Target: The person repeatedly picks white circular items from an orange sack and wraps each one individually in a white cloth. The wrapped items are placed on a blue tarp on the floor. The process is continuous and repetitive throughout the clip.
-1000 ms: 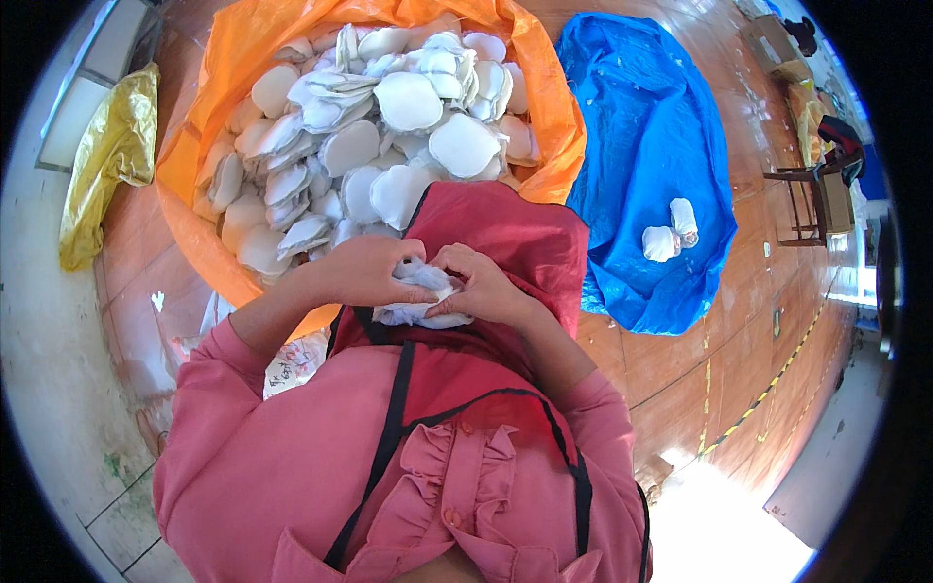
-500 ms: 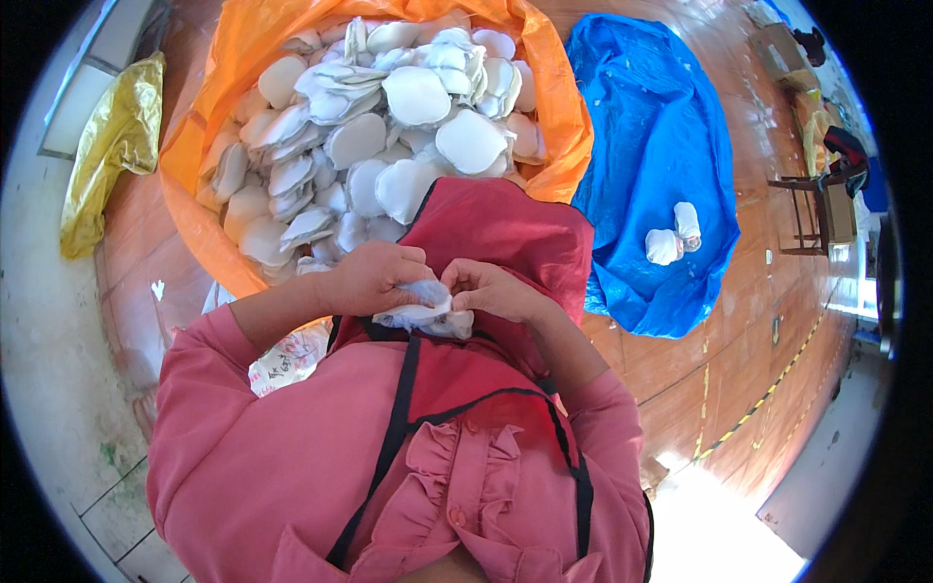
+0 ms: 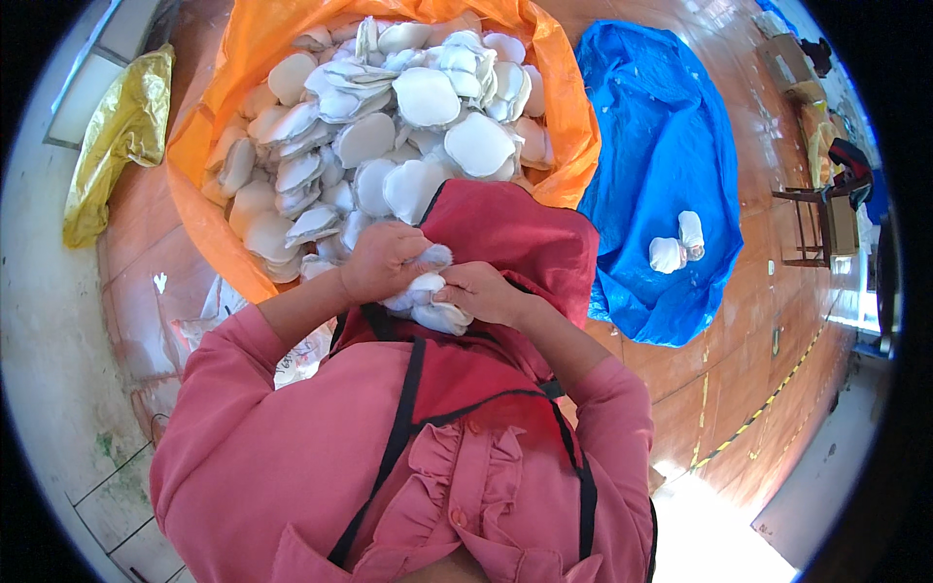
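Both my hands meet over my lap on a small stack of white round pads (image 3: 426,296). My left hand (image 3: 381,260) grips the stack from above and the left. My right hand (image 3: 479,291) pinches its right edge. The stack rests above my red apron (image 3: 515,243). Just beyond my hands, a big orange sheet (image 3: 569,126) holds a heap of several more white round pads (image 3: 389,126).
A blue sheet (image 3: 661,155) lies to the right with two rolled white bundles (image 3: 675,243) on it. A yellow bag (image 3: 117,136) lies at far left. A printed white bag (image 3: 209,321) sits by my left elbow. A chair (image 3: 821,219) stands at far right.
My hands stayed together on the pads and shifted slightly toward my body, turning the stack. The view tilted a little, so the orange heap sits higher in the picture.
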Available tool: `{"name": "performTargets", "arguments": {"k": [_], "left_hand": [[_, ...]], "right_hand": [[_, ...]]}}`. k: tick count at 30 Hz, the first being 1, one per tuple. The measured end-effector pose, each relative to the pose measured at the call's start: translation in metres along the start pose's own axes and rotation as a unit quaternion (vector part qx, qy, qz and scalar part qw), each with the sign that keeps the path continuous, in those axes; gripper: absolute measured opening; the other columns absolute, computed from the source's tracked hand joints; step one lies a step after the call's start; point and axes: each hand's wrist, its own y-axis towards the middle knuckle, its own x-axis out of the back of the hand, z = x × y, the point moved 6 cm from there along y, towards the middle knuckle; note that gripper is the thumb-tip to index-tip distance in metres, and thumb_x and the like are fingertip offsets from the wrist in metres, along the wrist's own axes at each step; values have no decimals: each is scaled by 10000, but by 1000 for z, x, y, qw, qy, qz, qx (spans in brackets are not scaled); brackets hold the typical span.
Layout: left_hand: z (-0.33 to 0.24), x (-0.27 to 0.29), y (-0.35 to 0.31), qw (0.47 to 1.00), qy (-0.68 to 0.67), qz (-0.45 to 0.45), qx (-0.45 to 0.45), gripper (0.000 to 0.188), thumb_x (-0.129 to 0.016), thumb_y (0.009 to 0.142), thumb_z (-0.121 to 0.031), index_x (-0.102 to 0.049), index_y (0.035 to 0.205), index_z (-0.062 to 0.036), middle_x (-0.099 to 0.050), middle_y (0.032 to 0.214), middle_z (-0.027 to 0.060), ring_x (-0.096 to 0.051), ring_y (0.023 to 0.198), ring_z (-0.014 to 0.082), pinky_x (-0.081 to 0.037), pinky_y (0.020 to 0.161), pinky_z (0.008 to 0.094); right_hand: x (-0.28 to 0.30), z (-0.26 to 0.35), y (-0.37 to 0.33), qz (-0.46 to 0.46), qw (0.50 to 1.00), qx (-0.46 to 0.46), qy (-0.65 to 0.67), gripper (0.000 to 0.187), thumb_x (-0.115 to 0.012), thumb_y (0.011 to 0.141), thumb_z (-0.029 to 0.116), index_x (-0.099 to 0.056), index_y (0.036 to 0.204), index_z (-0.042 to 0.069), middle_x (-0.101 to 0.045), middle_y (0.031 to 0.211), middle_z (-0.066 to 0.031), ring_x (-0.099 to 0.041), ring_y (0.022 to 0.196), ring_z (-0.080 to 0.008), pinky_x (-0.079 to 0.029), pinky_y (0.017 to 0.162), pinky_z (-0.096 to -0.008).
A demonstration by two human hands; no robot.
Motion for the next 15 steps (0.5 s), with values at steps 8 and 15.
{"name": "performTargets", "arguments": {"k": [8, 15], "left_hand": [[12, -1, -6, 993, 65, -55, 83, 227, -716, 822, -278, -622, 756, -83, -588, 690, 123, -598, 663, 345, -442, 566, 460], [34, -7, -17, 976, 58, -81, 191, 326, -642, 888, -332, -606, 719, -55, -579, 663, 164, -591, 659, 379, -431, 577, 484]], "right_hand": [[20, 19, 5, 38, 996, 12, -78, 315, -601, 937, 345, -629, 848, 45, -600, 755, -199, -614, 718, -378, -472, 642, -455], [22, 32, 6, 35, 986, 48, -159, 275, -561, 952, 301, -621, 843, 55, -589, 729, -173, -610, 693, -366, -469, 616, -453]]}}
